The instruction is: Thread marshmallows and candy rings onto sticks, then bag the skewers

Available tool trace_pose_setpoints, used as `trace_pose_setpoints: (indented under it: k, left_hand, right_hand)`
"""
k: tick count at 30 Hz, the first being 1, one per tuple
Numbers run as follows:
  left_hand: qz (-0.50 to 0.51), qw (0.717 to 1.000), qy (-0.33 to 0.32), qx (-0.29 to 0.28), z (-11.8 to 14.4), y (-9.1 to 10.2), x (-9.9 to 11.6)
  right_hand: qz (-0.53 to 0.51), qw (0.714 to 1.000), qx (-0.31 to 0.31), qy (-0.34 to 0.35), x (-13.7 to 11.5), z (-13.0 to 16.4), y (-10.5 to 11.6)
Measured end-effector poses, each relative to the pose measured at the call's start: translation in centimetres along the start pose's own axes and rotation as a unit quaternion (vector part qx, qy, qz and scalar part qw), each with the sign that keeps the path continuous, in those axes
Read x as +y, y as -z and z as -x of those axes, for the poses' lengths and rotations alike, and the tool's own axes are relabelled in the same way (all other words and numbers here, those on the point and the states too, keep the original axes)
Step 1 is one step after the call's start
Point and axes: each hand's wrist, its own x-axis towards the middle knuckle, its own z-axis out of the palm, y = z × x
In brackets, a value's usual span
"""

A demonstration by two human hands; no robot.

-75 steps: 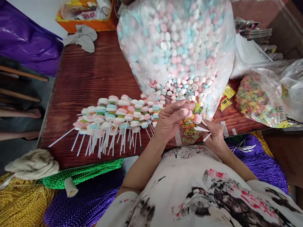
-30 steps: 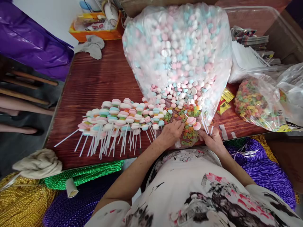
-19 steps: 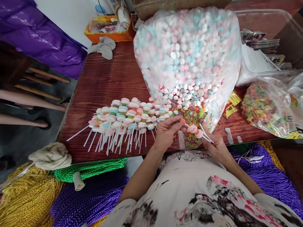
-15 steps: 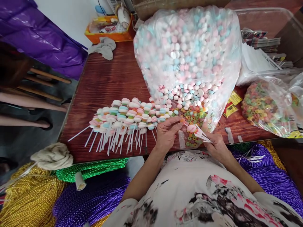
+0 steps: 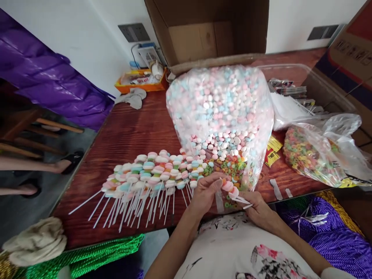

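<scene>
- Right hand clamped on white sticks at table edge.
- Left hand fingers pinched on candy at stick tip.
- Finished skewers left; candy bag behind.

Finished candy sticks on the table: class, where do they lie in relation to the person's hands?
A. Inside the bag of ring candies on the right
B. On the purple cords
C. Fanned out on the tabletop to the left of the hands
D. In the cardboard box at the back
C: the finished candy sticks lie fanned on the wooden table, left of the left hand and right hand.
</scene>
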Motion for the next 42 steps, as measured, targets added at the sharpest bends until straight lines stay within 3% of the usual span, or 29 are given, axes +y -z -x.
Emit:
trace_pose_setpoints:
  k: [5,12,15,17,19,21,23,24,25,27,32,35,42]
  left_hand:
    - [-0.094,0.995,-0.040,-0.005,-0.1,-0.5,-0.3]
    - [-0.077,0.996,-0.032,-0.038,-0.2,-1.7,-2.6]
    - [-0.113,0.990,-0.023,-0.078,-2.1,-1.6,-1.1]
    - [-0.197,0.974,-0.053,-0.096,-4.9,-1.5,0.6]
    - [-0.344,0.924,-0.157,-0.049,-8.7,-1.5,2.0]
    - [-0.557,0.800,-0.222,-0.027,-12.6,-1.7,2.8]
    - [-0.710,0.677,-0.194,-0.038,-15.7,-2.1,2.9]
    - [-0.746,0.640,-0.175,-0.047,-16.7,-2.2,2.8]
    - [-0.764,0.622,-0.161,-0.055,-17.5,-2.2,2.7]
    - [-0.769,0.616,-0.152,-0.072,-18.1,-1.9,2.7]
    - [-0.799,0.560,-0.165,-0.143,-17.9,0.1,3.6]
    - [-0.790,0.562,-0.197,-0.147,-17.9,0.7,3.7]
    - [-0.676,0.683,-0.270,-0.064,-18.0,1.4,2.2]
  right_hand:
    - [-0.004,1.000,0.030,0.001,0.5,0.2,0.3]
    - [-0.048,0.987,0.155,-0.011,1.9,0.7,-1.7]
    - [-0.045,0.976,0.212,-0.018,2.5,0.3,-0.5]
    - [-0.038,0.968,0.245,-0.029,3.1,0.1,0.9]
    - [-0.038,0.959,0.278,-0.049,3.8,0.1,2.1]
    - [-0.038,0.954,0.291,-0.062,4.5,0.4,2.8]
    - [-0.027,0.958,0.281,-0.053,5.1,0.8,2.9]
    - [-0.017,0.961,0.273,-0.043,5.3,1.0,2.8]
    - [-0.007,0.963,0.266,-0.031,5.4,1.3,2.8]
    - [0.008,0.967,0.254,-0.012,5.4,1.6,2.7]
    - [0.030,0.970,0.242,0.001,5.2,1.7,3.1]
    - [0.041,0.973,0.228,0.022,4.7,1.2,3.1]
    - [0.038,0.977,0.206,0.046,4.5,0.7,1.9]
